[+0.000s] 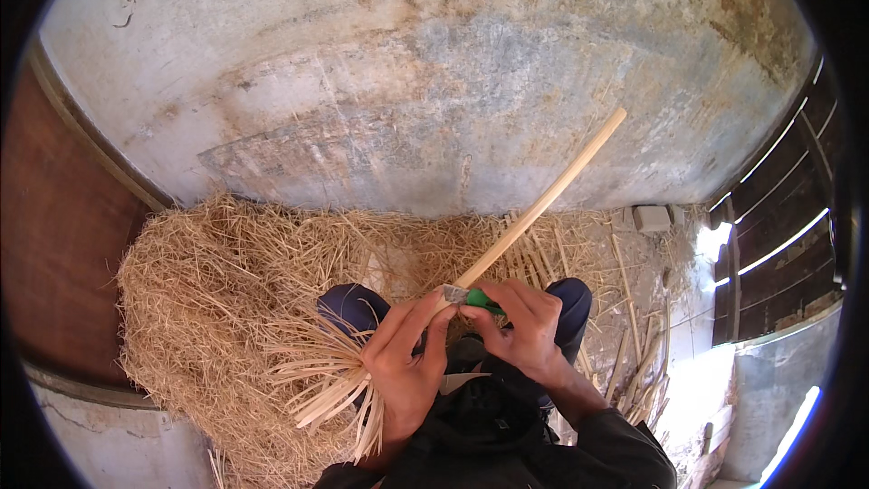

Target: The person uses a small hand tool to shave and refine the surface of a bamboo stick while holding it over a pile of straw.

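Note:
A long pale bamboo stick (548, 199) slants from my hands up and to the right, its far end in front of the wall. My left hand (403, 367) is closed around its near end. Beyond that hand, thin split strips (326, 376) fan out to the lower left; where they meet the stick is hidden by my fingers. A small knife with a green handle (485, 301) is gripped in my right hand (525, 330). Its short grey blade (455, 293) lies against the stick, between the fingertips of both hands.
Loose straw (208, 308) is heaped on the left, beside my knees. More sticks (634, 353) lie on the ground to the right. A stained plaster wall (434, 100) rises ahead, with a grey block (652, 218) at its foot. Dark slatted boards (778, 217) stand far right.

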A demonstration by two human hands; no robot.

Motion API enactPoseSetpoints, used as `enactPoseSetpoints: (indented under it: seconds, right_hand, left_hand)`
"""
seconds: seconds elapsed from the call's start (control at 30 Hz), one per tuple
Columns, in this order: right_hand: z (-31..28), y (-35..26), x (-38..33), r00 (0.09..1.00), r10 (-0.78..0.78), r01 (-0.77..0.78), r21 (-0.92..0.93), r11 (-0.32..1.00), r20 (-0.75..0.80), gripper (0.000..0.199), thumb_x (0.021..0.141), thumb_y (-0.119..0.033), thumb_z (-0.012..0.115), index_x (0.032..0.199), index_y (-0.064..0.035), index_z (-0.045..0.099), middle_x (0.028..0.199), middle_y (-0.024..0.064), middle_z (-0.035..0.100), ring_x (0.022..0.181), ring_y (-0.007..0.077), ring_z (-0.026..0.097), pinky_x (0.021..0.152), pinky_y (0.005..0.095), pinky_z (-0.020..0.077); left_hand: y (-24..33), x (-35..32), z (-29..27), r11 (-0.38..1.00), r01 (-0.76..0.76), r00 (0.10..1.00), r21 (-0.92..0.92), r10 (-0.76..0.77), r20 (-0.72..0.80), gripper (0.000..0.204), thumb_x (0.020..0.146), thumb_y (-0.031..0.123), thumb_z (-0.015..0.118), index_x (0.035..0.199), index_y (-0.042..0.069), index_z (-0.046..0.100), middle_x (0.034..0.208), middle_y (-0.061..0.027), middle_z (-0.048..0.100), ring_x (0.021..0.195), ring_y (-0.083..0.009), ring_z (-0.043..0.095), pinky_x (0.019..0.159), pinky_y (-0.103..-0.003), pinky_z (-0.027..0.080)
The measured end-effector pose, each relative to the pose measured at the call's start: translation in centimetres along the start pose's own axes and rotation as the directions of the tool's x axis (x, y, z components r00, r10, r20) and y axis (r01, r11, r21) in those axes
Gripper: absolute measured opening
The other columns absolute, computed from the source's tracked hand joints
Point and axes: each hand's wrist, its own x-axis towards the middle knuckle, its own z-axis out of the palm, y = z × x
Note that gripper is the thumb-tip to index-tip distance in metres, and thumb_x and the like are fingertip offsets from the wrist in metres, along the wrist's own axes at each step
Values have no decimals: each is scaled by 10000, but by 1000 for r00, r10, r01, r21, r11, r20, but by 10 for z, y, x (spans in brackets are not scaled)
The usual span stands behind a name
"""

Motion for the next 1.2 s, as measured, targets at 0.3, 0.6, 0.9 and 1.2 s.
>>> enactPoseSetpoints:
  seconds: [0.3, 0.6, 0.9, 1.2]
  right_hand:
    - [-9, -3, 3, 999, -2, 0, -48, 999, -33, 324, 828, -208, 946, 1084, -72, 802, 808, 57, 713, 623, 252, 685, 560, 358, 525]
    - [-10, -2, 0, 999, -15, 11, -79, 997, -46, 302, 831, -204, 946, 1062, -75, 801, 817, 64, 717, 623, 255, 680, 557, 353, 514]
    - [-66, 129, 28, 774, 376, -505, -139, 852, -510, 320, 1085, -319, 715, 1129, -19, 815, 597, 37, 533, 563, 131, 476, 531, 356, 349]
    - [-8, 49, -1, 976, 154, -151, 32, 988, -154, 230, 951, -186, 865, 1077, -18, 770, 830, 117, 726, 653, 232, 688, 603, 354, 523]
  left_hand:
    - [2, 3, 1, 995, -87, 996, -46, 86, -14, 283, 913, -46, 850, 1193, -14, 820, 984, -73, 776, 700, -71, 612, 588, -244, 465]
    - [-2, 1, -2, 997, -59, 998, -53, 59, -11, 271, 908, -35, 861, 1176, -13, 828, 975, -75, 776, 687, -72, 591, 586, -250, 451]
    - [-20, -16, -55, 985, 171, 967, 13, -165, -194, 206, 936, 20, 865, 1140, -1, 850, 900, -23, 717, 685, -50, 527, 553, -232, 330]
    - [-20, -12, -23, 994, 106, 992, -3, -106, -68, 225, 922, -34, 845, 1145, -32, 818, 918, -61, 736, 655, -64, 539, 546, -241, 373]
